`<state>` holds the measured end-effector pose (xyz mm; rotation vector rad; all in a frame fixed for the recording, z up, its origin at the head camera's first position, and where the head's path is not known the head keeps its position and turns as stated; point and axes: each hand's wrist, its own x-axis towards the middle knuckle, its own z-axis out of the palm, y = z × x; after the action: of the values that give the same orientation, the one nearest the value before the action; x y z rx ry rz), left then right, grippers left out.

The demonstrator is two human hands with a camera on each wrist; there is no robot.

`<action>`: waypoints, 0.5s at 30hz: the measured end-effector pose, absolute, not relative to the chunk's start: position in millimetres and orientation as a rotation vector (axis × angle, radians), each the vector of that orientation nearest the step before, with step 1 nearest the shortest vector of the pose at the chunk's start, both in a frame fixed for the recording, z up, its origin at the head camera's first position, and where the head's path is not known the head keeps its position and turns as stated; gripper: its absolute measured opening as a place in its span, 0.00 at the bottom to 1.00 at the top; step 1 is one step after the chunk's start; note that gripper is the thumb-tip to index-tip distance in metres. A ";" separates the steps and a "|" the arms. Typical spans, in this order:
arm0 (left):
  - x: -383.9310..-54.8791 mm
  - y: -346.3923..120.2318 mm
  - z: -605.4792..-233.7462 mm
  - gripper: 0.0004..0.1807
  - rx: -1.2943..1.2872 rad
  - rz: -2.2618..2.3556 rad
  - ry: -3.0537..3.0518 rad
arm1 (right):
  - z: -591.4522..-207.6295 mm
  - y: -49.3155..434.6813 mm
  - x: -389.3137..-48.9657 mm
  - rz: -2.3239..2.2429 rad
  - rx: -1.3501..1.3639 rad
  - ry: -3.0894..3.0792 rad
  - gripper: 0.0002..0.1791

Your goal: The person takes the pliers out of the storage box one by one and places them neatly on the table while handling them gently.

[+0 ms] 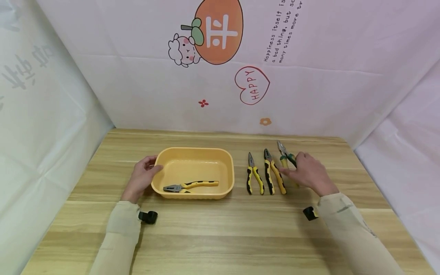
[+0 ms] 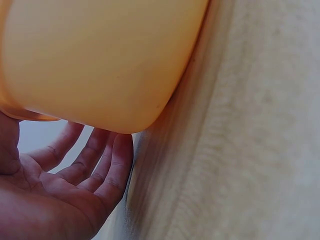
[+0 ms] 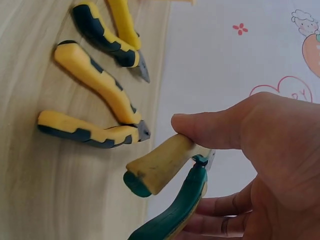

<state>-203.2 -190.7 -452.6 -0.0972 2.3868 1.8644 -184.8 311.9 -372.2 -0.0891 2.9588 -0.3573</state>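
My left hand (image 1: 141,175) holds the left end of a yellow plastic tray (image 1: 206,196), thumb over the rim and fingers against the outside wall. Inside it, along the near side, lies a pair of pliers (image 1: 201,183) with yellow and black handles. To the right, my right hand (image 1: 311,173) grips green and cream-handled pliers (image 3: 165,162), thumb on one handle and fingers at the other. Their jaws point toward the back wall. Just left of this hand, yellow and black combination pliers (image 1: 267,154) and slimmer long-nose pliers (image 1: 251,162) lie side by side, handles toward me.
Everything stands on a wood-grain table (image 1: 220,236). A white printed cloth (image 1: 151,95) hangs behind its back edge, with more cloth at both sides. Each wrist carries a small black camera mount, such as the left mount (image 1: 148,217).
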 end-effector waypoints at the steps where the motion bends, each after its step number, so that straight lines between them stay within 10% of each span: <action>1: -203.2 -190.8 -452.6 0.26 -0.095 1.865 2.387 | -373.0 312.4 -184.7 -0.373 -0.072 2.948 0.39; 15: -203.3 -191.4 -453.2 0.26 -0.101 1.875 2.371 | -397.0 325.9 -185.1 -0.388 0.035 2.854 0.31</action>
<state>-203.3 -191.4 -453.2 -0.1009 2.3711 1.8753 -185.1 325.9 -397.0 0.0349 2.8543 -0.3883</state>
